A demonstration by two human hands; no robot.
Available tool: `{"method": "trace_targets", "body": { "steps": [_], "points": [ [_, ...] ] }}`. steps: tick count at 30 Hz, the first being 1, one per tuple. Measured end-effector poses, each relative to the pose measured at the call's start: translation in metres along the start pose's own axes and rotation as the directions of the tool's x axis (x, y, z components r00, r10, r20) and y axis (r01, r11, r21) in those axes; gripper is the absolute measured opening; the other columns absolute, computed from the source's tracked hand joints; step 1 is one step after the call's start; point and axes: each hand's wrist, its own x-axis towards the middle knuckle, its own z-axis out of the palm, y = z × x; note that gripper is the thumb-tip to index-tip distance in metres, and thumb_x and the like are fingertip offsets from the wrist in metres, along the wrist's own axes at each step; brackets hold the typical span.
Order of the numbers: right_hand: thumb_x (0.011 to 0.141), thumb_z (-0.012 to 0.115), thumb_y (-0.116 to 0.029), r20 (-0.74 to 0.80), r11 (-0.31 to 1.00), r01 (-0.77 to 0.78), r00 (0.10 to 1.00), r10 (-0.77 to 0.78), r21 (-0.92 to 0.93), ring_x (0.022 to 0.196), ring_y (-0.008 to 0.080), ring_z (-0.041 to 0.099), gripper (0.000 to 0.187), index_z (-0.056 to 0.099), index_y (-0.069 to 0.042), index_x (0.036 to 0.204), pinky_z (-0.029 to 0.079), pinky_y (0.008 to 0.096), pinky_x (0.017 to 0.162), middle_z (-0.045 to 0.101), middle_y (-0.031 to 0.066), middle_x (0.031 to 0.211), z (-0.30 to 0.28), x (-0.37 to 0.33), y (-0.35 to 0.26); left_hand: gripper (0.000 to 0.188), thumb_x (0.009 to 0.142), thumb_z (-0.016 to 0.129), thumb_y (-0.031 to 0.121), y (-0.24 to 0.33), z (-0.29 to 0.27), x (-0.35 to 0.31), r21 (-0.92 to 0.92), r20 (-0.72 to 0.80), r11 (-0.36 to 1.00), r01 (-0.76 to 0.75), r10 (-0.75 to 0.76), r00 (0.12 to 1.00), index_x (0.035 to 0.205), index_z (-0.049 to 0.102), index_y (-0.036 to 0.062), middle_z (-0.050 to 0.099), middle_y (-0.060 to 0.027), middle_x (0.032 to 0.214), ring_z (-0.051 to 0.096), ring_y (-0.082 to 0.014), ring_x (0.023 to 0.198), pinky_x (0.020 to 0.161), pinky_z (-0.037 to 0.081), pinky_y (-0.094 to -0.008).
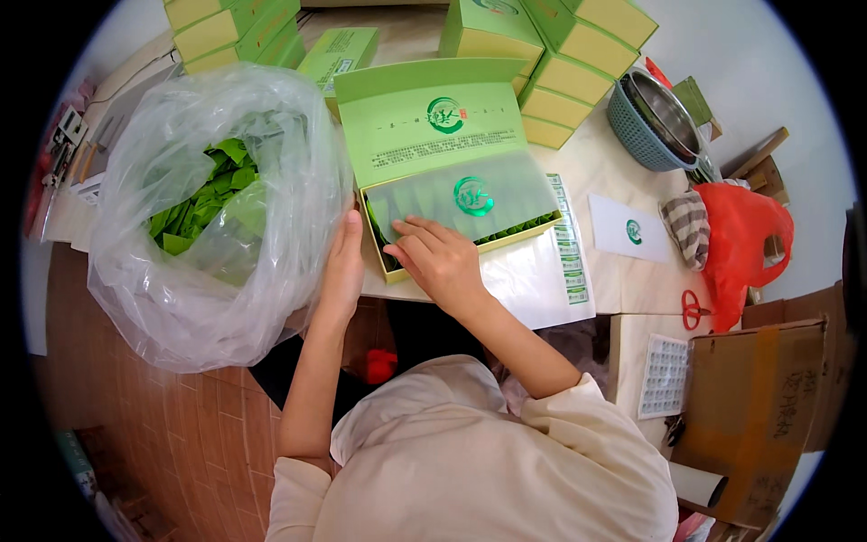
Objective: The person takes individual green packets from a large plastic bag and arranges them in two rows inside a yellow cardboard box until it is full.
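Observation:
A light green gift box [390, 271] lies on the table in front of me, its lid [433, 95] raised at the back. Over the green packets [522, 229] inside rests a translucent sheet [424, 194] with a shiny green emblem. My right hand [447, 269] lies on the sheet's near left part, fingers stretched out and pressing lightly. Upright along the box's left end is my left hand [343, 271], its fingers straight and holding nothing. Just left of it, a large clear plastic bag [298, 208] gapes around many small green packets [217, 190].
Stacks of green boxes [578, 81] stand at the back, with another stack [235, 36] at back left. Label sheets [569, 253] lie right of the box. Farther right are a blue basket [632, 131], red bag [741, 235], red scissors [692, 309] and cardboard carton [750, 406].

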Motion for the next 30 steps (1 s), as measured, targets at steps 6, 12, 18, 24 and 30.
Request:
{"method": "trace_targets", "body": {
  "steps": [6,12,18,24,30],
  "points": [
    [0.075,0.072,-0.014,-0.009,0.997,-0.028,1.000,0.029,0.068,0.089,0.0252,0.066,0.017,0.064,-0.003,0.086,0.053,0.0340,0.069,0.068,0.0087,0.095,0.005,-0.006,-0.003,0.053,0.101,0.033,0.033,-0.003,0.007,0.010,-0.029,0.019,0.999,0.012,-0.012,1.000,0.139,0.030,-0.0032,0.033,-0.0158,0.144,0.029,-0.0251,0.134,0.111,0.020,-0.0326],
    [0.084,0.060,-0.008,-0.033,0.966,-0.208,0.976,0.215,0.151,0.092,0.0323,0.063,0.013,0.063,-0.001,0.094,0.051,0.0390,0.077,0.066,0.0134,0.100,-0.025,0.004,0.015,0.054,0.101,0.033,0.035,-0.002,0.013,0.026,-0.053,-0.001,0.999,-0.004,0.004,1.000,0.139,0.030,-0.0035,0.034,-0.0149,0.144,0.030,-0.0239,0.134,0.110,0.021,-0.0318],
    [0.090,0.052,-0.011,-0.191,0.872,-0.489,0.856,0.481,0.002,0.102,0.0326,0.057,0.020,0.060,0.001,0.105,0.043,0.0394,0.090,0.062,0.0175,0.108,-0.067,-0.010,0.083,0.055,0.101,0.032,0.037,0.004,0.035,0.046,-0.063,-0.075,0.992,-0.112,0.108,0.991,0.138,0.031,-0.0039,0.035,-0.0139,0.143,0.031,-0.0226,0.133,0.110,0.021,-0.0310],
    [0.100,0.029,-0.040,0.009,0.547,-0.759,0.587,0.809,0.353,0.114,0.0273,0.053,0.053,0.050,0.002,0.125,0.037,0.0358,0.100,0.059,0.0167,0.119,-0.102,-0.021,0.132,0.056,0.100,0.031,0.040,0.010,0.045,0.051,-0.102,-0.032,0.969,-0.224,0.222,0.974,0.134,0.036,-0.0041,0.040,-0.0134,0.140,0.035,-0.0216,0.130,0.110,0.022,-0.0302],
    [0.100,0.014,-0.048,0.115,0.208,-0.479,0.561,0.819,0.853,0.121,0.0249,0.048,0.065,0.042,0.000,0.132,0.032,0.0399,0.104,0.056,0.0175,0.126,-0.128,-0.026,0.163,0.063,0.099,0.021,0.048,0.016,0.027,0.040,0.202,0.511,0.897,-0.392,0.245,0.824,0.108,0.062,0.0014,0.059,-0.0144,0.120,0.051,-0.0226,0.118,0.109,0.023,-0.0422]
  ]
}}
